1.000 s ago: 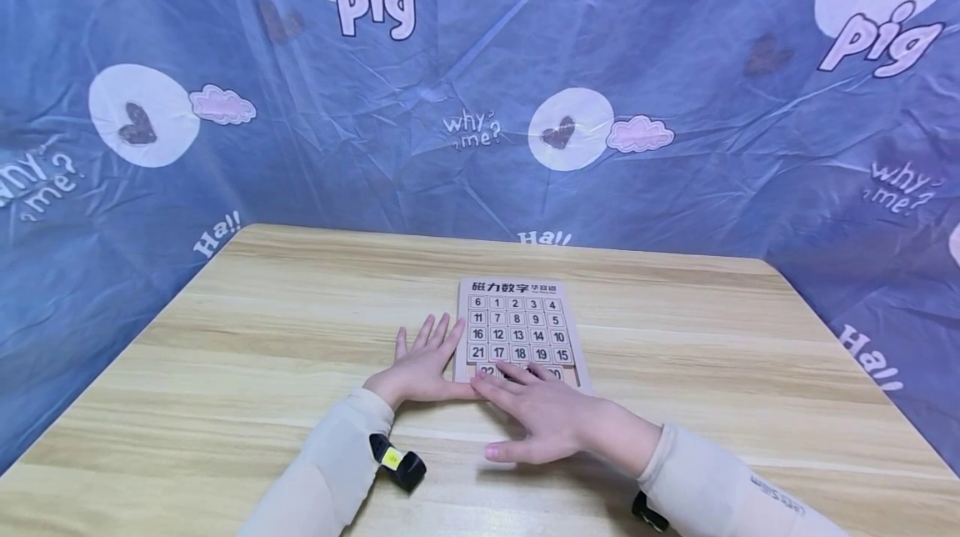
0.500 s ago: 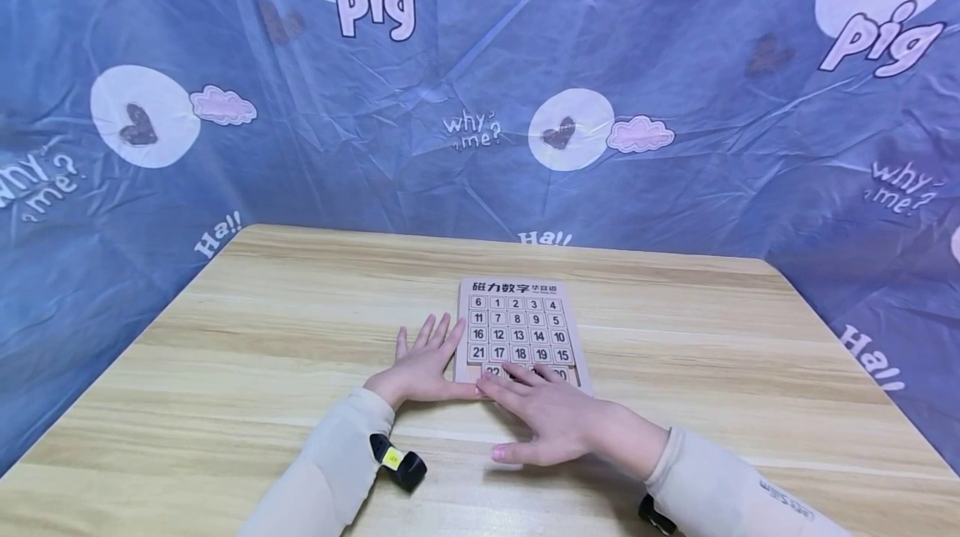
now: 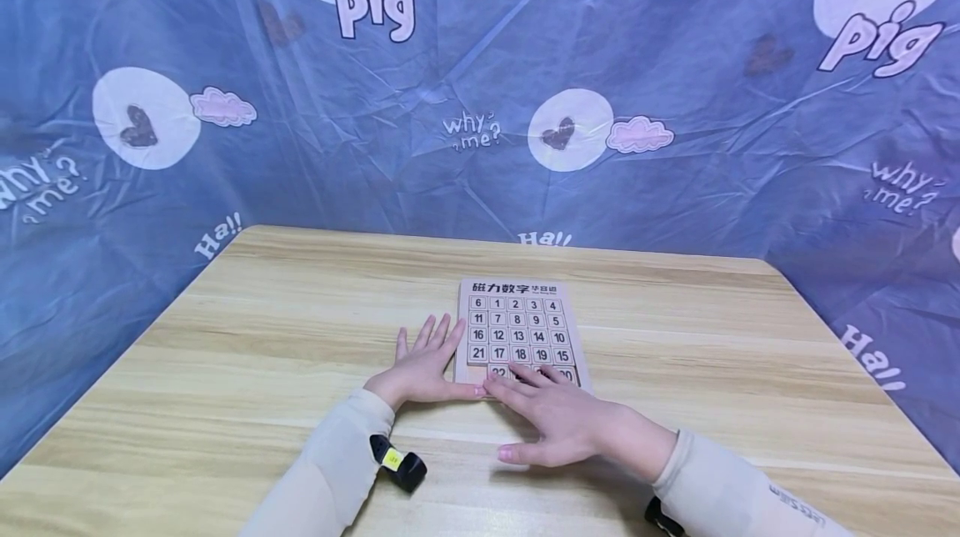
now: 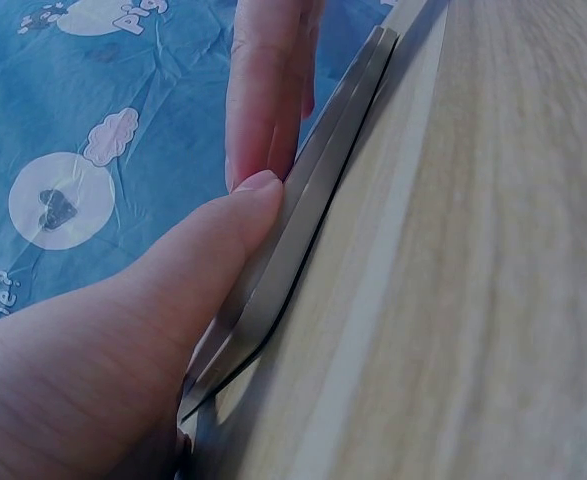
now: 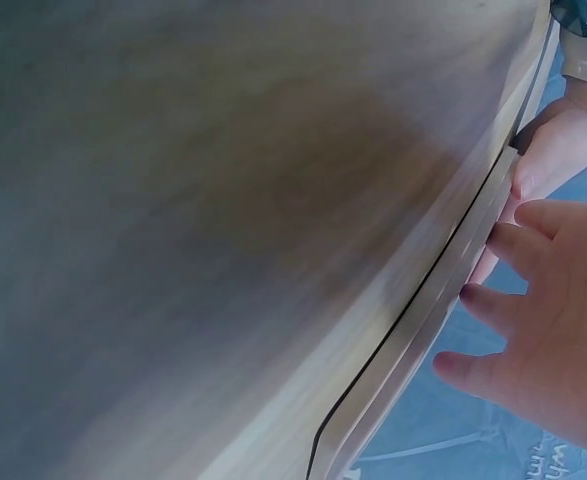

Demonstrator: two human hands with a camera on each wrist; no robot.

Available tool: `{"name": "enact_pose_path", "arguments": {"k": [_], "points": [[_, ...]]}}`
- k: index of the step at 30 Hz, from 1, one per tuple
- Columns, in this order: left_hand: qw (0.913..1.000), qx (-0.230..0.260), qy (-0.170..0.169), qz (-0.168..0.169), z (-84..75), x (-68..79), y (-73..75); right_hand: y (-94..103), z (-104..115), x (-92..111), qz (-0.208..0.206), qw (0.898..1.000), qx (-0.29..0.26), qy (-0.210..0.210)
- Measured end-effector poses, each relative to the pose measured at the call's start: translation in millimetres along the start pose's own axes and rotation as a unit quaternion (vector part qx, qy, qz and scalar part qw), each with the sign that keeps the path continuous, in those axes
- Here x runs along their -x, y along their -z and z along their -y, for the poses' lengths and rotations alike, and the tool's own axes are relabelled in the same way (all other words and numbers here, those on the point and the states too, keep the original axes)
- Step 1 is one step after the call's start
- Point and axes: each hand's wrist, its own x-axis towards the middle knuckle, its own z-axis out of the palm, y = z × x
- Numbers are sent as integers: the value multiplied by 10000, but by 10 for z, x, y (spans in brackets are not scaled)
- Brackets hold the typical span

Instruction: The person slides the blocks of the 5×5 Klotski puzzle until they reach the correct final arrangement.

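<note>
A pale number sliding puzzle [image 3: 517,288] lies flat on the table, its tiles set in rows. In the bottom row, the tile marked 22 [image 3: 496,372] stands right of a bare slot at the left end. My left hand [image 3: 422,368] is spread at the board's left side, with its thumb along the near edge. Across the bottom row reach the straight fingers of my right hand [image 3: 562,422], their tips on the tiles and partly hiding them. In the left wrist view, the left thumb [image 4: 213,235] lies against the board's edge [image 4: 293,240].
The wooden table [image 3: 300,287] surrounds the board. Behind it hangs a blue printed cloth [image 3: 450,62]. Black wrist cameras sit on both sleeves, the left camera [image 3: 401,464] close to the tabletop.
My right hand has slid slightly to the right, and the bottom-row tiles have shifted right with it, widening the slot at the left end. The left hand stays at the board's side.
</note>
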Motion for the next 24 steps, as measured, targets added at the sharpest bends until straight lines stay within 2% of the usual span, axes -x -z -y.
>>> {"name": "enact_pose_path", "arguments": {"k": [24], "points": [[10000,66,19,2,0,5,-1,-14,-7,29,-148,9999,-7,49]]}}
